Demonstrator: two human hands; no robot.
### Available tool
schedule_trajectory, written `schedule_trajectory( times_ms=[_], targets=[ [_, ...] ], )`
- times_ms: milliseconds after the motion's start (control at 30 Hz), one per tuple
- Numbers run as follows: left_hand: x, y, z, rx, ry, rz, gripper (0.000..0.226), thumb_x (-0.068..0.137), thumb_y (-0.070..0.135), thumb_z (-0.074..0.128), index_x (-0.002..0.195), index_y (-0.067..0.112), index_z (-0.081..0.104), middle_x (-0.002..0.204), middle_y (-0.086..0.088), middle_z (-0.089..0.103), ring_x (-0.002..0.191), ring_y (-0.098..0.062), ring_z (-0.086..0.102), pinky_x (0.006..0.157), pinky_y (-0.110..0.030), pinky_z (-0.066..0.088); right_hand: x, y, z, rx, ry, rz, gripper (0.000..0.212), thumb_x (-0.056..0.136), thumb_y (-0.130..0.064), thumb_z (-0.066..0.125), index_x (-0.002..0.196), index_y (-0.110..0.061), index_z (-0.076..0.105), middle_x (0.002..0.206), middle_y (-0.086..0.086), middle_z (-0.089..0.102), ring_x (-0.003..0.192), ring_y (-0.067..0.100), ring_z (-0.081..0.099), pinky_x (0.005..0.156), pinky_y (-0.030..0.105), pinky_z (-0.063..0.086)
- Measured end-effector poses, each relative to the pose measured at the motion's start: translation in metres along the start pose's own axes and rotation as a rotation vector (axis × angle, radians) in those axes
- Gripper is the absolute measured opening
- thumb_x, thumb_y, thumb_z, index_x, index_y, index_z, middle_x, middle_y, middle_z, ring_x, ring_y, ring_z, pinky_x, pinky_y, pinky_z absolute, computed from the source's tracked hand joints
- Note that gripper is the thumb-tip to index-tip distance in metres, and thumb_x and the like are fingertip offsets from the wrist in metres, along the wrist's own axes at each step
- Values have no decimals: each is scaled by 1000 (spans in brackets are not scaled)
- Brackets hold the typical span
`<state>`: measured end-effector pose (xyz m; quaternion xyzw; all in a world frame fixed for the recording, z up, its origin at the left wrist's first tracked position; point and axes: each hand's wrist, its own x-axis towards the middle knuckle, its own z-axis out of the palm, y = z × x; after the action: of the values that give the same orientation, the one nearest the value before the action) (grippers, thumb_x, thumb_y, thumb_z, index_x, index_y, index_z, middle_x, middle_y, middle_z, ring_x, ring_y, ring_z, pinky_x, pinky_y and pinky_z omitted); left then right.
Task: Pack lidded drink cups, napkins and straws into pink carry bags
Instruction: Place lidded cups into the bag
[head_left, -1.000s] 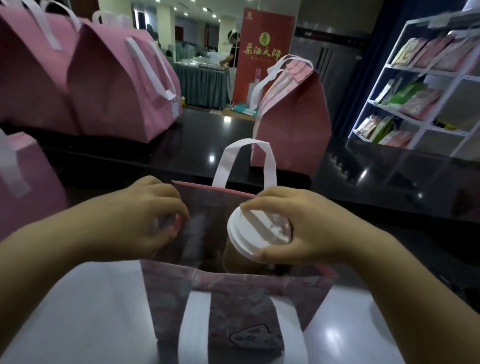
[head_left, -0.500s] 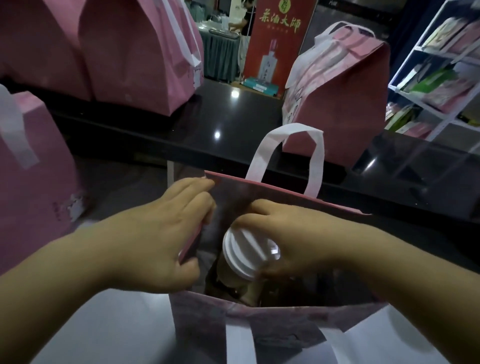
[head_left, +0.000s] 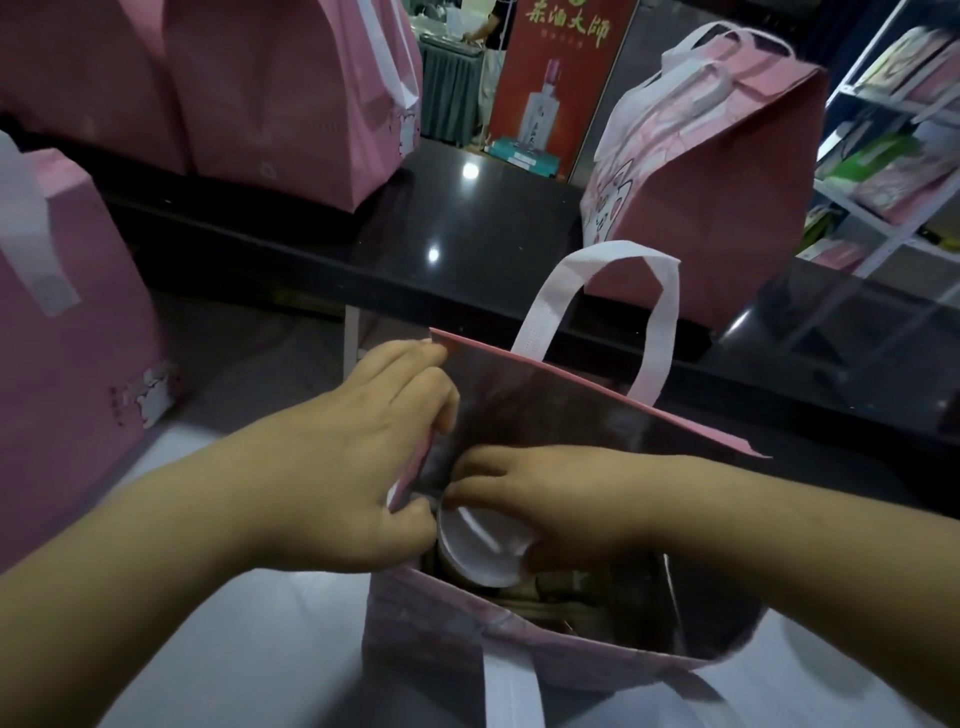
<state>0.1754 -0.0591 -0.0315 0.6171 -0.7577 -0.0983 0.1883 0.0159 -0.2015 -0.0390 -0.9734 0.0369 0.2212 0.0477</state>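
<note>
Head view: open pink carry bag (head_left: 597, 410) of soft non-woven fabric, boxy, with a looped white webbing handle (head_left: 597, 291) standing up beyond both hands and a second white strap down the near wall. Left hand (head_left: 337, 462) closed on the bag's left rim, fingers curled over the edge and thumb pinching the fabric from outside, holding the mouth apart. Right hand (head_left: 550, 499) reaching down inside, just right of the left, fingers bent around the smooth round white lid of a drink cup (head_left: 478, 545), cup tilted and sitting low in the bag's left part, touching the left thumb or nearly so. Brownish items under the cup, too dark to tell. Beyond the hands, glossy black counter (head_left: 467, 223) with a closed pink bag (head_left: 727, 171); more folded-top pink bags (head_left: 291, 93) far left of the left hand.
</note>
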Motion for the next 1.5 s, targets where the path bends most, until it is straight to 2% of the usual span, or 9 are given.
schedule_trajectory(
  times_ms=[67, 167, 267, 367, 533, 900, 1133, 1267, 1500],
  targets=[
    [0, -6, 3, 23, 34, -30, 37, 67, 54, 40, 97, 44, 19, 137, 22, 5, 115, 25, -28, 78, 3, 16, 1, -2, 2, -18, 0, -13, 77, 74, -20, 74, 141, -22, 35, 137, 1, 38, 114, 23, 48, 91, 39, 46],
    [3, -4, 4, 55, 95, -5, 41, 65, 60, 33, 101, 42, 28, 132, 13, 25, 124, 11, 3, 73, 2, 25, 3, -4, 7, -37, 4, -21, 77, 76, -20, 74, 142, -21, 34, 140, 3, 37, 118, 23, 46, 93, 34, 44],
    [3, -1, 6, 44, 195, 11, 46, 71, 59, 42, 110, 35, 44, 137, 10, 34, 120, 13, 9, 83, 0, 19, 2, -4, 9, -64, 9, -10, 79, 77, -20, 73, 144, -25, 31, 143, 1, 34, 120, 21, 43, 85, 24, 37],
    [0, 8, 0, 104, 211, -8, 41, 77, 50, 55, 112, 30, 55, 137, 5, 41, 124, 1, 21, 95, -20, 28, -9, -4, 4, -78, 41, 27, 79, 78, -24, 72, 145, -28, 30, 150, -2, 29, 131, 18, 35, 100, 28, 35],
    [3, 31, -21, 194, 211, 4, 36, 72, 43, 59, 102, 23, 66, 109, 4, 62, 103, -16, 54, 81, -36, 51, -59, -9, -27, 17, 287, 104, 48, 83, -27, 68, 128, -31, 52, 125, -10, 56, 111, 9, 52, 93, 26, 46],
    [67, 150, -18, 203, 260, 195, 37, 76, 56, 44, 90, 30, 66, 88, 12, 63, 77, -12, 60, 60, -40, 53, -233, 13, 4, 117, 819, 287, 26, 82, -25, 71, 107, -17, 68, 96, -6, 68, 87, 7, 63, 74, 30, 54],
    [109, 223, 40, 311, 108, 292, 47, 73, 67, 29, 102, 41, 54, 97, 20, 52, 62, 7, 44, 59, -13, 34, -314, 66, 85, 179, 522, 701, 39, 82, -49, 64, 118, -35, 56, 111, -17, 60, 99, 3, 56, 85, 31, 51],
    [129, 242, 73, 375, 60, 253, 56, 71, 67, 20, 111, 41, 49, 108, 21, 51, 91, 1, 48, 70, -14, 36, -338, 108, 124, 192, 342, 881, 54, 81, -50, 65, 128, -32, 46, 122, -10, 51, 106, 13, 52, 86, 33, 49],
    [160, 252, 107, 391, -5, 187, 37, 84, 59, 40, 111, 37, 50, 109, 16, 53, 94, -5, 53, 75, -23, 47, -337, 173, 180, 323, 259, 1002, 90, 74, -50, 71, 145, -27, 20, 145, 4, 28, 128, 29, 33, 96, 43, 44]
  ],
)
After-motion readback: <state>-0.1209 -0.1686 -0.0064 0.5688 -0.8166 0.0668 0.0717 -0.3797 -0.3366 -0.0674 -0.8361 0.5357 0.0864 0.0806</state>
